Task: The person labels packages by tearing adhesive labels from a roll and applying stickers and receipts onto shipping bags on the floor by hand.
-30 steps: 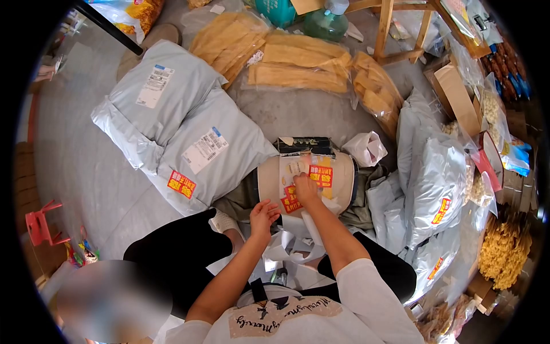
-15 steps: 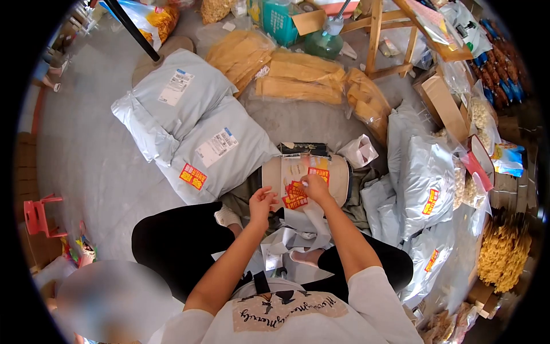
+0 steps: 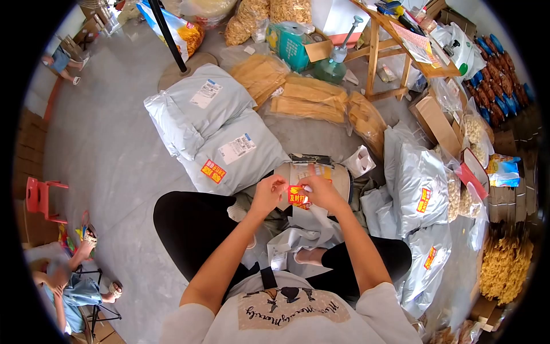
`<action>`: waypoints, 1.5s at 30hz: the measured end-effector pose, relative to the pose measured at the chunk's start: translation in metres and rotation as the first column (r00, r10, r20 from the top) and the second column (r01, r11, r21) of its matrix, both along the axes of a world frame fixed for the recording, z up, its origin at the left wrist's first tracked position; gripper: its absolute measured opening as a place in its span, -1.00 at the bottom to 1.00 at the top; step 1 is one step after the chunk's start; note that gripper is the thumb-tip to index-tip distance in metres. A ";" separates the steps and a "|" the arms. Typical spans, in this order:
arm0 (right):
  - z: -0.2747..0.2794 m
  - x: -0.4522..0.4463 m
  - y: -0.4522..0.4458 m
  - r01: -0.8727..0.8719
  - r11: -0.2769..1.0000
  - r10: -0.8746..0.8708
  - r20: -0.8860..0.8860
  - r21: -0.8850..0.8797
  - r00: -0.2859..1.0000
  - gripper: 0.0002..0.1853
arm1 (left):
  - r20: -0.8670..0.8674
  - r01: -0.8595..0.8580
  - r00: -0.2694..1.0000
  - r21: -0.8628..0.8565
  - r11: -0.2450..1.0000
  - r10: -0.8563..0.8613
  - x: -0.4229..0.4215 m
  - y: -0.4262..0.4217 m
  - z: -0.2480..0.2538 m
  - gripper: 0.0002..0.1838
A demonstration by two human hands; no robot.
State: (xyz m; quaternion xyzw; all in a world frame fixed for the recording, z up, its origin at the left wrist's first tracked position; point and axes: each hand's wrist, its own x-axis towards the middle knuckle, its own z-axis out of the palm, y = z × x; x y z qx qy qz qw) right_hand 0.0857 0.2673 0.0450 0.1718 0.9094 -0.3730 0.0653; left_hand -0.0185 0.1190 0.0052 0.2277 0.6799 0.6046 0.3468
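The person bends over their lap, and the fingertips of the right hand (image 3: pixel 322 195) are pinching the edge of a small red-and-yellow printed paper sticker (image 3: pixel 297 196). The left hand (image 3: pixel 267 196) is just beside it on the other side, thumb and fingers curled close together; from here I can't tell whether they grip anything. So the sticker sits between the two hands, near the front of a beige, round-cornered block (image 3: pixel 339 179), and a curling white paper strip (image 3: pixel 293 237) lies below, between the black-trousered legs (image 3: pixel 192 232). By the left knee rest two plump grey plastic parcels (image 3: pixel 240 166), one overlapping the other, each with a white printed label; the nearer also bears a red-and-yellow sticker. More grey plastic parcels (image 3: pixel 421 180) are heaped on the right. Beyond the beige block, clear plastic bags of flat tan sheets (image 3: pixel 309 98) lie on the grey floor (image 3: pixel 129 172).
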 end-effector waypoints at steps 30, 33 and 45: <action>0.063 -0.038 -0.119 0.139 0.970 -0.035 -0.455 0.197 0.890 -0.87 | 0.317 -0.315 0.908 0.084 0.945 0.274 0.001 -0.074 0.082 -0.84; 0.065 -0.048 -0.125 0.125 0.946 0.012 -0.417 0.300 0.909 -0.88 | 0.301 -0.337 0.907 0.103 0.936 0.293 -0.006 -0.075 0.075 -0.85; 0.029 -0.139 -0.080 0.388 0.402 -0.517 0.145 -0.829 0.844 -0.88 | 0.708 -0.799 0.315 -0.161 0.579 0.632 -0.030 -0.090 0.012 -0.86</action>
